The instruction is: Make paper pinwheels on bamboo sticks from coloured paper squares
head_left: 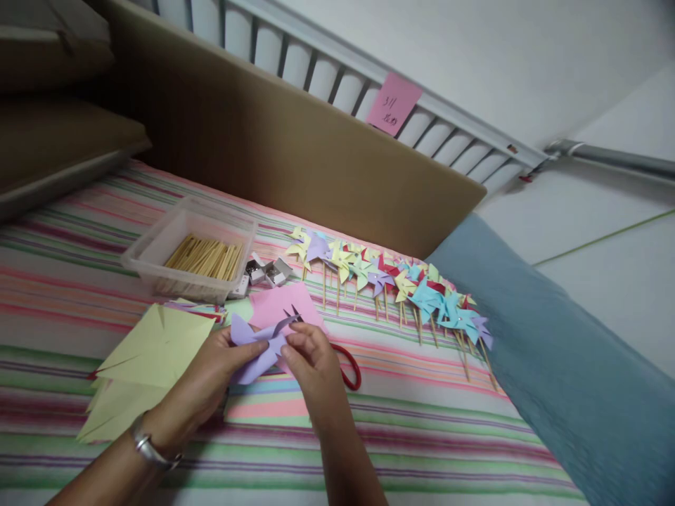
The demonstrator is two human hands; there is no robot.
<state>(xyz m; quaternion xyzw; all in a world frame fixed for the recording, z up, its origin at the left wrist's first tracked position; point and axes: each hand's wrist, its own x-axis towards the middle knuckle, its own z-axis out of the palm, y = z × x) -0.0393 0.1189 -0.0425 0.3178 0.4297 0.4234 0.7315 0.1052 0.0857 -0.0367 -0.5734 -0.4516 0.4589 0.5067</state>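
Observation:
A purple paper pinwheel (pixel 250 367), its corners partly folded in, is held between both hands above the striped cloth. My left hand (pixel 224 358) grips its left side, thumb on top near the centre. At its right edge my right hand (pixel 311 355) pinches the paper with thumb and fingers. Beneath lie pink paper (pixel 274 302) and scissors (pixel 350 367) with red handles, partly hidden by my right hand. A stack of slit yellow paper squares (pixel 158 344) rests beside my left hand.
Wooden sticks (pixel 205 258) fill part of a clear plastic box (pixel 190 211). Small open boxes (pixel 268 273) with metal bits stand beside it. Finished pinwheels (pixel 380 277) on sticks lie in a row to the right. A brown board (pixel 295 140) rises behind, before a white railing (pixel 321 77).

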